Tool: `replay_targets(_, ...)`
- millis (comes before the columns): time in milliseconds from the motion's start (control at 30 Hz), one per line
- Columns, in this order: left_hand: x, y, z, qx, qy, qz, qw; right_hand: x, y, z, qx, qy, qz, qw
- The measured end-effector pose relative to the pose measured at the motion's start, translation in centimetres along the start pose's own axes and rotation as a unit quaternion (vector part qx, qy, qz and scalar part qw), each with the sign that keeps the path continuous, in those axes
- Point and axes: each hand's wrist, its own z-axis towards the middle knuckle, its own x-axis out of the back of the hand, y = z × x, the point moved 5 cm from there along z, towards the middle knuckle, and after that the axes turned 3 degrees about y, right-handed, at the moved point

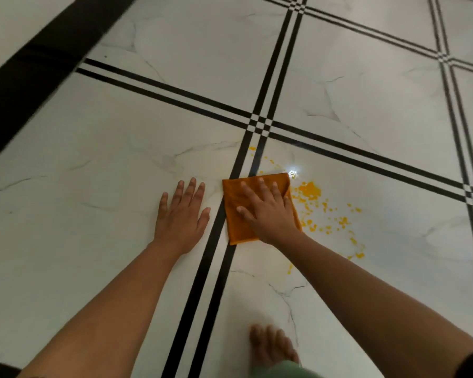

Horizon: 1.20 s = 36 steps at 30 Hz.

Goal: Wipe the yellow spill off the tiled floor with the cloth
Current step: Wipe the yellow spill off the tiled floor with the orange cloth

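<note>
Okay, left to right. Dark band crosses the 10 o'clock corner. Left hand lies flat on the floor, fingers straight and spread, holding nothing, likely a prop for body weight. Just right of it a double black stripe runs 12 to 6. Cloth, orange, folded square, lies flat just off frame centre toward 6, its left edge over the stripe. Right hand presses on top, palm down, fingers straight and fanned toward 11; nothing pinched, just pressing. Spill: the biggest yellow blob sits at 3 o'clock of the cloth, just beside its right edge. Drops trail off toward 4 and 5. A few small dots sit at 12 to 1 o'clock of the cloth, and one streak at 5, near the right forearm. Bare foot at 6 o'clock of frame, blurred.

Judgement: wipe barely begun, most yellow not yet touched. To do it well: palm flat, push the cloth toward 3 over the big blob first. Then sweep the outer drops inward so the yellow gathers rather than spreads. Tile looks glossy and slick, so use firm, even pressure; a light pass would likely smear. Refold to a clean face once this one loads up. Cannot tell if any spill hides under the cloth. Catch the 12 o'clock dots and the stripe edge last.
</note>
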Motion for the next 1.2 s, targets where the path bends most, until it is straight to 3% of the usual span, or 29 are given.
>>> replay_targets(100,0.2,1.9,1.2,-0.017,0.005,-0.002,1.0,-0.1,0.6,0.0,0.068,-0.078,-0.062,0.993)
replay_targets(233,0.2,5.2,1.8,-0.021,0.025,-0.045,0.998,2.2,3.8,-1.8,-0.031,0.043,0.081,0.995)
replay_targets(333,-0.6,9.2,1.5,-0.026,0.03,-0.081,0.996,3.4,7.4,-3.4,-0.093,0.121,0.104,0.983)
replay_targets(567,-3.9,15.1,5.5,0.111,0.007,-0.063,0.992,4.6,11.9,-0.2,-0.082,0.156,0.082,0.981)
replay_targets(800,-2.0,11.3,15.9,0.131,0.023,0.001,0.991,6.5,17.9,8.2,-0.096,0.137,0.009,0.986)
replay_targets(900,-1.7,12.2,17.3,0.082,0.041,0.03,0.995,6.4,19.0,11.2,-0.067,0.121,-0.004,0.99)
replay_targets(1000,-2.7,14.0,14.1,-0.106,0.023,0.05,0.993,5.9,18.9,12.6,-0.05,0.115,0.001,0.992)
replay_targets(1067,-2.5,13.6,14.9,-0.178,-0.003,0.088,0.98,5.4,18.7,12.4,-0.046,0.118,-0.027,0.992)
replay_targets(1133,-1.9,13.1,18.7,-0.17,-0.025,0.116,0.978,5.4,18.7,12.4,-0.045,0.12,-0.016,0.992)
replay_targets(1200,-0.9,12.5,21.1,-0.068,-0.01,0.095,0.993,5.7,18.5,12.5,-0.041,0.123,-0.014,0.992)
